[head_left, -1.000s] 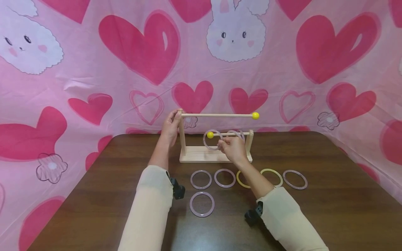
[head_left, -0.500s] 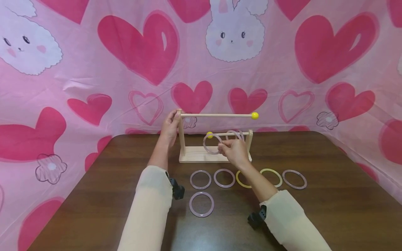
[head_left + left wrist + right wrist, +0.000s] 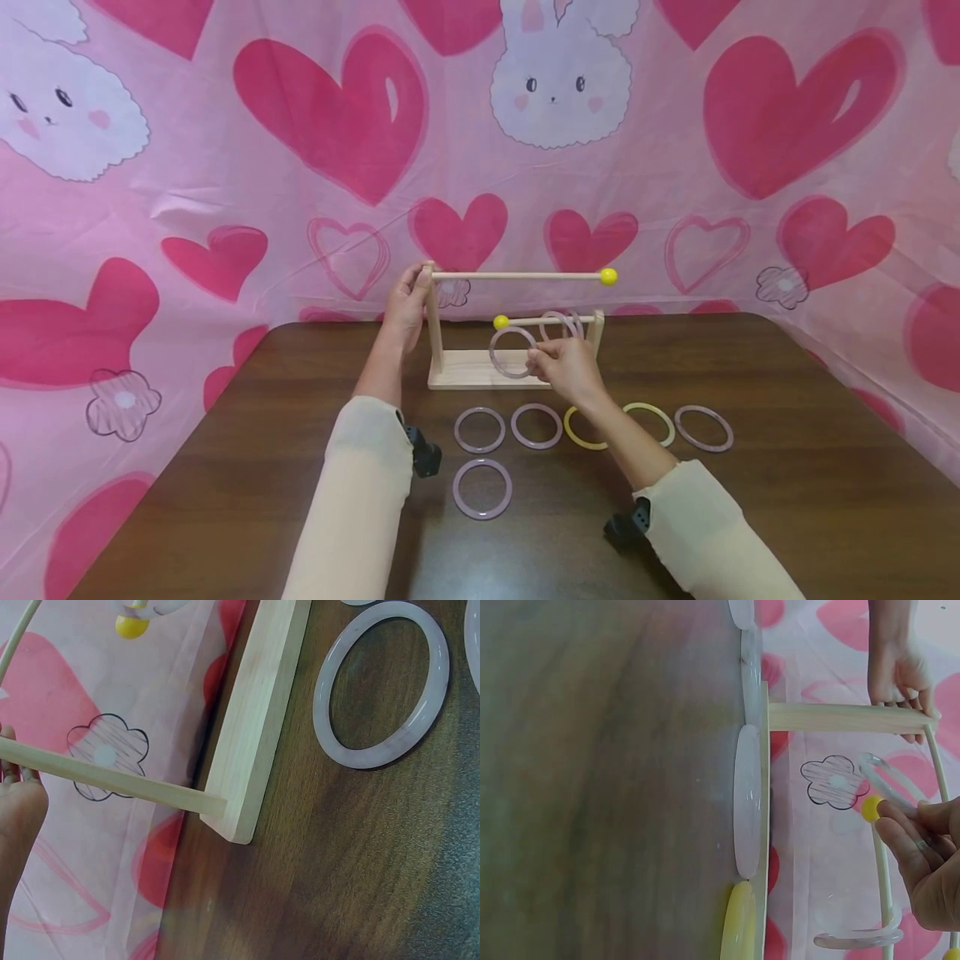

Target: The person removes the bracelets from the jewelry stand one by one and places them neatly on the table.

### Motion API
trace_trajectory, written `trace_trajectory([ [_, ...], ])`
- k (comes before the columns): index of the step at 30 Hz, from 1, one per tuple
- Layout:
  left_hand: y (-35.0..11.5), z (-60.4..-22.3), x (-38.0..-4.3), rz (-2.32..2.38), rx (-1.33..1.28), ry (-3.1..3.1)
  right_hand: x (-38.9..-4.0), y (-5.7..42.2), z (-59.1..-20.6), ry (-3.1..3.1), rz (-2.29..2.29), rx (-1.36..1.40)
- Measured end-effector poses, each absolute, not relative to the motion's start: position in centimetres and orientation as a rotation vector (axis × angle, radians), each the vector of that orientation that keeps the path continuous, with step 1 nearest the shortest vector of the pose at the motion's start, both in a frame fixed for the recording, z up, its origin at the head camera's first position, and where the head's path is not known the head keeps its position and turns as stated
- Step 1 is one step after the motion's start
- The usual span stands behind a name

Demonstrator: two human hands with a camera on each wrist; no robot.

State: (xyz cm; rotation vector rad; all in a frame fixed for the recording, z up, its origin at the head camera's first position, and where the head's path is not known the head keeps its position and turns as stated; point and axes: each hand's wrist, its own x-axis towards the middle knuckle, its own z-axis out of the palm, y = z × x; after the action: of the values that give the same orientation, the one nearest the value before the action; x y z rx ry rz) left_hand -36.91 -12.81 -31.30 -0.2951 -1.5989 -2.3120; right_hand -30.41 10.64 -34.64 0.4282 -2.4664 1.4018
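My right hand [image 3: 570,367] pinches a lilac bangle [image 3: 492,354] at its right side, just below the yellow ball [image 3: 501,322] that tips the lower rod [image 3: 528,321]. That rod belongs to a wooden bangle stand [image 3: 480,380]. Further along it, near its post, hang other lilac bangles [image 3: 855,942]; their exact number is hard to tell. My left hand [image 3: 405,304] grips the top of the stand's left post [image 3: 112,776], fingers behind it. The upper rod [image 3: 517,276] ends in another yellow ball [image 3: 608,277] and carries no bangle.
In front of the stand, a row of bangles lies flat on the brown table [image 3: 300,467]: lilac ones [image 3: 457,430] at both ends and yellow ones [image 3: 667,425] between. Another lilac bangle [image 3: 456,489] lies nearer. A pink heart-print cloth [image 3: 480,167] hangs behind.
The right hand has drawn the lilac bangle down and slightly right, from overlapping the lower rod's yellow ball to below it. The left hand and stand stay put.
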Motion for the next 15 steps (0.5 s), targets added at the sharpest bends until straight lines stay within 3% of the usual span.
trace_trajectory([
  [15,-12.9,-31.26,-36.87,-2.318,-0.282,-1.624,-29.36,11.47,-34.78,-2.54,1.28,0.517],
])
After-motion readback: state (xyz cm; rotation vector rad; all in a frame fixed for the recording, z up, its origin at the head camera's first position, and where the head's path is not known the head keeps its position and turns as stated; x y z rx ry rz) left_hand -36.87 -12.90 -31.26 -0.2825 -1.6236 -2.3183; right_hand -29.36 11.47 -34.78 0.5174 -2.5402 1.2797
